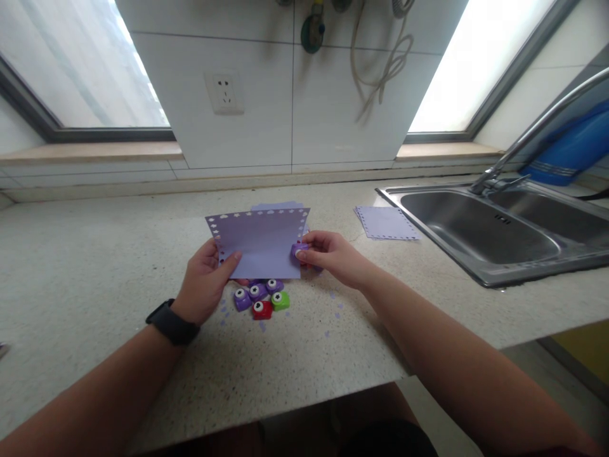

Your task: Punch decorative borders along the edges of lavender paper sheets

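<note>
My left hand holds a lilac paper sheet, thin, matt and smooth. The purple craft punch in my right hand is glossy plastic. The red punch and green punch are the same shiny plastic. They lie on the worktop, a dull, speckled, stone-like slab. The sink is brushed steel with a soft sheen, and the wall tiles are glossy white.

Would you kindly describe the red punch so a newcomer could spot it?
On the speckled countertop, left of the steel sink, a lilac sheet is held. Below it lies a cluster of small punches; the red punch is the only red one, beside the green punch.
</note>
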`<state>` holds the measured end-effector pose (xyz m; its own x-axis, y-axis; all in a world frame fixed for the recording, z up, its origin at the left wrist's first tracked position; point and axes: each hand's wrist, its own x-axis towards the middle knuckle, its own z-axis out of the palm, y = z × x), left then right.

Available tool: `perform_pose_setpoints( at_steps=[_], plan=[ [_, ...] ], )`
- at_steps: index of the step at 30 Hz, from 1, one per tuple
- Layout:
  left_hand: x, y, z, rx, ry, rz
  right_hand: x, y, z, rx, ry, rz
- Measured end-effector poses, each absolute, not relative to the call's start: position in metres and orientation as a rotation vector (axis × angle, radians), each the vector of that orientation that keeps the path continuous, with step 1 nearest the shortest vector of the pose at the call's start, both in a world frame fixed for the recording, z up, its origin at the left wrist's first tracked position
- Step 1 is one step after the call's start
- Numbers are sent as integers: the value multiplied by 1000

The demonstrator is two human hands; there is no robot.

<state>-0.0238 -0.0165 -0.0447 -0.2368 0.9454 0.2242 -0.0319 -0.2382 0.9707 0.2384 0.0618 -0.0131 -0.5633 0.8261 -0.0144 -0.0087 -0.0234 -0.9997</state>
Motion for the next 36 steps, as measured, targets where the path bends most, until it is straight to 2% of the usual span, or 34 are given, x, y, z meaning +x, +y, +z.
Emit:
perform_pose_setpoints(
  at_steps=[36],
  plan=[
    [-22,-17,-44,1116,1136,1608,235,62,-17,-871,-1550,1641]
  ],
)
